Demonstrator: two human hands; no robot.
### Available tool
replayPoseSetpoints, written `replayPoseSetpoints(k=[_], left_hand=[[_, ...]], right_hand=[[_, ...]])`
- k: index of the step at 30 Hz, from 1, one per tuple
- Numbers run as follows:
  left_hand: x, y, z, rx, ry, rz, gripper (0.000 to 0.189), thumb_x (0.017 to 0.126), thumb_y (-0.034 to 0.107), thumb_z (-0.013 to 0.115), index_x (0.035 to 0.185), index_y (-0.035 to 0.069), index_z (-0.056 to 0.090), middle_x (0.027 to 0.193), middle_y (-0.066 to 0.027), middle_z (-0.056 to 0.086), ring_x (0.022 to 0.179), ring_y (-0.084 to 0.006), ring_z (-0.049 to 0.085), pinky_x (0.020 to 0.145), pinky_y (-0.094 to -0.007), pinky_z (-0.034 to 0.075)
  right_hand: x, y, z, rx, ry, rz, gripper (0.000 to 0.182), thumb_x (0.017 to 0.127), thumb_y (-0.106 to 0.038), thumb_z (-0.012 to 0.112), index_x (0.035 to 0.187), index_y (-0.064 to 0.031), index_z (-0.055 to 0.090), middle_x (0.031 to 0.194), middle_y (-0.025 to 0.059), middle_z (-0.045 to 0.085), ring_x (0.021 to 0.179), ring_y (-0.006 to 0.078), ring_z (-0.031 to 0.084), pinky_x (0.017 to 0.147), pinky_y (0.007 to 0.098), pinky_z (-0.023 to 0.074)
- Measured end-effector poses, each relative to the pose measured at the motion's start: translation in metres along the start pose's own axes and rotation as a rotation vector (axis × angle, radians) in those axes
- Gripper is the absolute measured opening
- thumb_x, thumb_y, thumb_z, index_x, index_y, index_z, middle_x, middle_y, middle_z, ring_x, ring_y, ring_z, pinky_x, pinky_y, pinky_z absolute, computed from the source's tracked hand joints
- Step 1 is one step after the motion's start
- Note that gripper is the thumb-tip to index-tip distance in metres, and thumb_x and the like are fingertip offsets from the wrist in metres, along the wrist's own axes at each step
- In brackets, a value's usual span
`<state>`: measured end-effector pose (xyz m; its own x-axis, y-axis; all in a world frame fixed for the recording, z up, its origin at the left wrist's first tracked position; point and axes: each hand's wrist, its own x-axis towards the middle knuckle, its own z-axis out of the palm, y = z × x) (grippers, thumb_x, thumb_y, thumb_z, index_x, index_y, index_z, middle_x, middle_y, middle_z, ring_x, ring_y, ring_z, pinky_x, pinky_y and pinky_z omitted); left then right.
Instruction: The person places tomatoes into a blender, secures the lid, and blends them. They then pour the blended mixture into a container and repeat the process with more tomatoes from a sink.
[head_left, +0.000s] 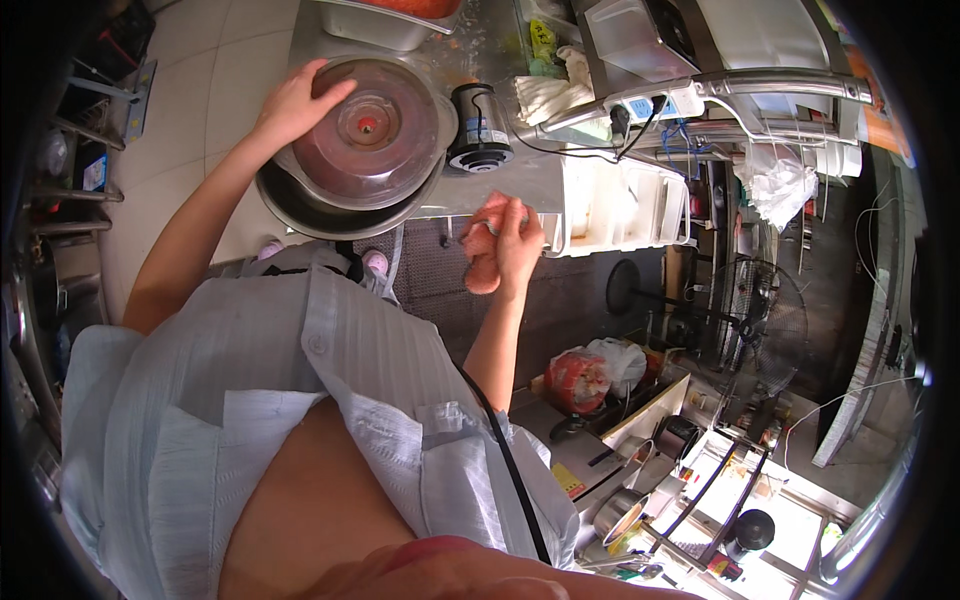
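Observation:
My left hand (300, 105) rests on the rim of a translucent round lid (405, 150), thumb over the top and fingers along its far left edge. The lid has a red spot at its centre. It lies over a wide metal bowl (300, 214), whose near rim shows below; what is under the lid is mostly hidden. My right hand (519, 244) grips a crumpled pinkish-red cloth (481, 255) in front of the steel counter's edge. Just right of the lid, a small cylindrical electric appliance (481, 127) stands on the counter with its cord running right.
A steel pan with red contents (375, 28) sits at the back of the steel counter (491, 52). White plastic bins (622, 202) adjoin it on the right, below a power strip (660, 101) with plugged-in cords. A black fan (757, 326) and a red bag (577, 379) are farther right.

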<state>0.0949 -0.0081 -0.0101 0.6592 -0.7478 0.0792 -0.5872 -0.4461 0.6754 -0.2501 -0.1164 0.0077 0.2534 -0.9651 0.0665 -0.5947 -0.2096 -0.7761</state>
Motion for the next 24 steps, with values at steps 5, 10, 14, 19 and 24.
replayPoseSetpoints(k=[5,10,14,19,24], left_hand=[[-0.009,0.014,-0.005,0.165,-0.055,0.055,0.076,0.075,0.058,0.056,0.123,0.0,0.047,0.118,-0.0194,0.05,0.108,-0.0335,0.05,0.092,-0.0392,0.04],[-0.008,0.017,0.002,0.383,-0.018,0.116,0.069,0.079,0.054,0.053,0.122,0.001,0.048,0.117,-0.0181,0.049,0.108,-0.0329,0.049,0.091,-0.0389,0.04],[-0.006,0.021,0.007,0.387,-0.073,0.065,0.067,0.081,0.054,0.051,0.123,0.002,0.048,0.117,-0.0171,0.049,0.11,-0.0318,0.048,0.091,-0.0389,0.04],[-0.019,0.002,0.02,0.212,0.002,0.031,0.071,0.079,0.058,0.049,0.125,0.005,0.046,0.119,-0.0153,0.048,0.111,-0.0305,0.048,0.09,-0.0389,0.041],[-0.03,0.003,0.021,0.197,0.066,-0.009,0.065,0.082,0.057,0.047,0.124,0.007,0.048,0.117,-0.0137,0.049,0.108,-0.0291,0.049,0.089,-0.0386,0.042]], right_hand=[[0.0,-0.038,0.048,0.066,-0.16,-0.101,0.036,0.084,-0.033,0.058,0.092,0.0016,0.06,0.076,0.0233,0.062,0.072,0.0354,0.063,0.063,0.0392,0.0483],[0.001,-0.05,0.08,0.016,-0.205,-0.135,0.039,0.083,-0.035,0.059,0.095,0.0026,0.06,0.083,0.0238,0.063,0.082,0.037,0.062,0.07,0.0386,0.048],[0.006,-0.04,0.084,0.051,-0.209,-0.154,0.04,0.081,-0.033,0.062,0.094,0.0047,0.059,0.079,0.0252,0.062,0.079,0.0405,0.061,0.066,0.0415,0.048],[0.007,-0.043,0.074,-0.023,-0.27,-0.127,0.041,0.079,-0.034,0.063,0.094,0.0042,0.059,0.079,0.0259,0.061,0.079,0.0407,0.06,0.066,0.0412,0.0476],[0.029,-0.06,0.041,0.186,-0.117,-0.18,0.036,0.087,-0.033,0.054,0.091,0.0019,0.059,0.074,0.0211,0.063,0.071,0.0287,0.065,0.061,0.0343,0.0485]])
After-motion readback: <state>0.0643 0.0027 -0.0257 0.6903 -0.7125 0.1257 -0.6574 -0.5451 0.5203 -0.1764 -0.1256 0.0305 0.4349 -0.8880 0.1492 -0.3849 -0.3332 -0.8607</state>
